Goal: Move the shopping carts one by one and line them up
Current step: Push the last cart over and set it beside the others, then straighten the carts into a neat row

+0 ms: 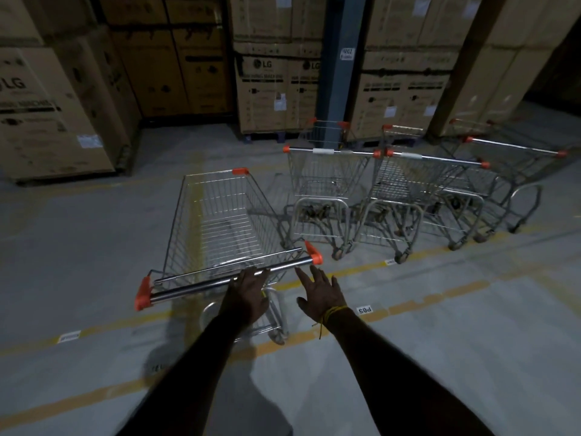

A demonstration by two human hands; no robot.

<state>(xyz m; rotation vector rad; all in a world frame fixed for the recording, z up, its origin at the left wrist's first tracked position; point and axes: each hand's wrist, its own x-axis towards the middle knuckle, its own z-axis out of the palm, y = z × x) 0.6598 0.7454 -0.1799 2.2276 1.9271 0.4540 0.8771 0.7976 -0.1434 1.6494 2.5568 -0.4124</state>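
The left hand (248, 294) rests flat on the handlebar (229, 280) of the nearest shopping cart (220, 221), its fingers laid over the chrome tube rather than curled round it, so the hand is open. The right hand (319, 292) hovers just to the right of it, fingers spread and open, near the bar's orange end cap (314, 253) but not touching the bar. A yellow thread bracelet (330, 314) circles the right wrist.

This cart stands directly ahead of both hands, its empty wire basket pointing away from the person and angled a little to the left, over a yellow floor line (408, 305). Beyond the right hand, further forward, three more carts stand side by side in a row with their handles toward the person: the first (327, 180) just beside the near cart's right flank, the second (408, 184) next to it, the third (515, 171) farthest right. Behind that row rise a grey steel column (341, 73) and stacked cardboard boxes (270, 89); more boxes (47, 114) stand ahead and well to the left of the left hand. The grey concrete floor (78, 247) carries small white labels along its yellow lines.
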